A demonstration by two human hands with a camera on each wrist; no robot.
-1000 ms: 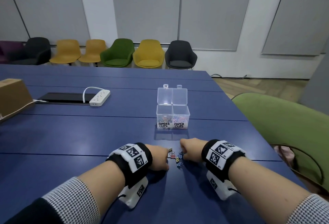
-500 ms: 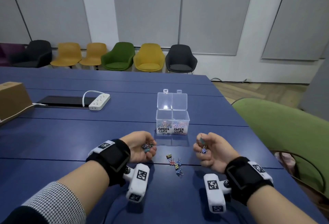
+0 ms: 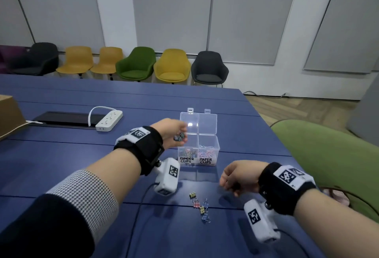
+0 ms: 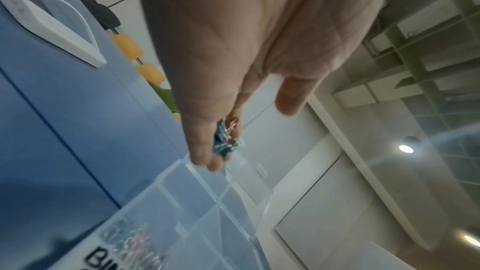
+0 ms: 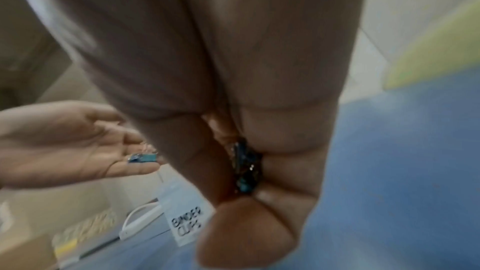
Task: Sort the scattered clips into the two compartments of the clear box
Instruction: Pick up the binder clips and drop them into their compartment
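The left hand (image 3: 171, 133) holds binder clips (image 3: 180, 136) at the left rim of the clear box (image 3: 207, 156), lids up. The right hand (image 3: 239, 176) closes around clips above bare blue table (image 3: 61, 161), near the scattered clips (image 3: 201, 206).

Even indoor light, soft shadows; wrist views motion-blurred, edges warped

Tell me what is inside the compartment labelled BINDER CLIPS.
Colourful binder clips lie at the bottom of the clear box. The label covers the lowest ones, so their number is unclear.
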